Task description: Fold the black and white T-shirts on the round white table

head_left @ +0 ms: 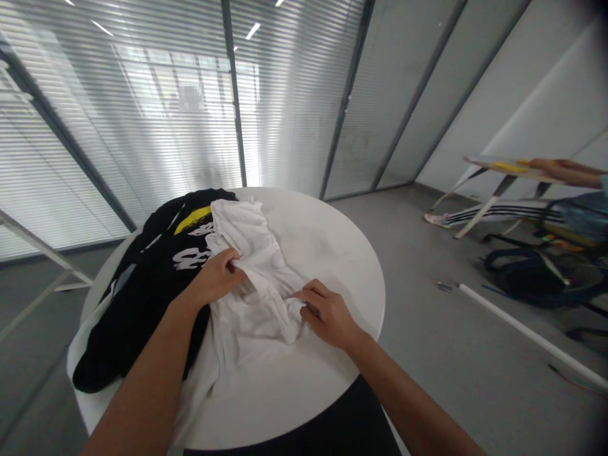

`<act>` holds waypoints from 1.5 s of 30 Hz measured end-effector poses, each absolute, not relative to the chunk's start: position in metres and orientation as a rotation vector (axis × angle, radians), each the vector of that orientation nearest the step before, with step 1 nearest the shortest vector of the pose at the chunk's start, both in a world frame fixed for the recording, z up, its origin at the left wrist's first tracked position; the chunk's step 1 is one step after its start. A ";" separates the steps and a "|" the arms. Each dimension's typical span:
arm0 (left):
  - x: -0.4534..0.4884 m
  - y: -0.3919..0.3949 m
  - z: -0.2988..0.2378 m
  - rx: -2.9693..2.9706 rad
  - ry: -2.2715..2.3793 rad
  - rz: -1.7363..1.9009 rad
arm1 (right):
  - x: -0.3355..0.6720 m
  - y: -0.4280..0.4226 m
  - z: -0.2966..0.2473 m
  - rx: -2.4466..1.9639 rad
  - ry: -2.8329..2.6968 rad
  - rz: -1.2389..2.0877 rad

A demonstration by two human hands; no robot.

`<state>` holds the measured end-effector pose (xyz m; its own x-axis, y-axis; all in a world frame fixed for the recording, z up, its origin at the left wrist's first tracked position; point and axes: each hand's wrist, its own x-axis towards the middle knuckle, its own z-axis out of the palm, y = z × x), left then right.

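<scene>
The round white table [342, 253] carries a thin white garment [254, 247], which lies bunched across its middle, partly on top of a black garment [147, 304] with a yellow patch that covers the table's left side. Over the table's middle, the left hand [216, 277] has thumb and forefinger pinching a raised fold of the white cloth, just beside the black print area; nearer the table's right side, the right hand [330, 315] pinches a loose edge of it between thumb and fingers, the remaining fingers curled. The white cloth is creased and twisted between the two hands, so a pull from either side would probably tighten the wrinkles rather than flatten them. Its lower part trails towards the table's near rim, and whether it hangs over is hard to tell against the white top; if it does, its weight could draw the cloth down should a pinch slip. Because the two garments overlap, a sideways tug might drag the black one along, and that one already reaches close to the table's left rim. Each grip takes in only a little fabric, so a quick jerk could free it.
</scene>
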<state>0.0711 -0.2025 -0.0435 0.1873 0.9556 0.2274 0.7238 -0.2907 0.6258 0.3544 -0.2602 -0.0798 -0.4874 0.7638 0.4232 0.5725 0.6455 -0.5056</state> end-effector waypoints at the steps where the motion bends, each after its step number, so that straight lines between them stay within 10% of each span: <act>1: 0.071 -0.202 -0.043 2.108 1.566 0.858 | 0.356 -0.260 -0.078 -0.995 -2.196 0.441; 16: 0.069 -0.215 -0.030 2.356 1.272 0.856 | 0.357 -0.291 -0.061 -0.835 -1.977 1.072; 30: 0.103 -0.318 -0.034 2.131 1.350 0.469 | 0.341 -0.306 -0.047 -0.942 -1.870 1.122; 45: 0.092 -0.359 -0.043 1.994 1.482 1.005 | 0.342 -0.310 -0.040 -0.695 -2.176 0.871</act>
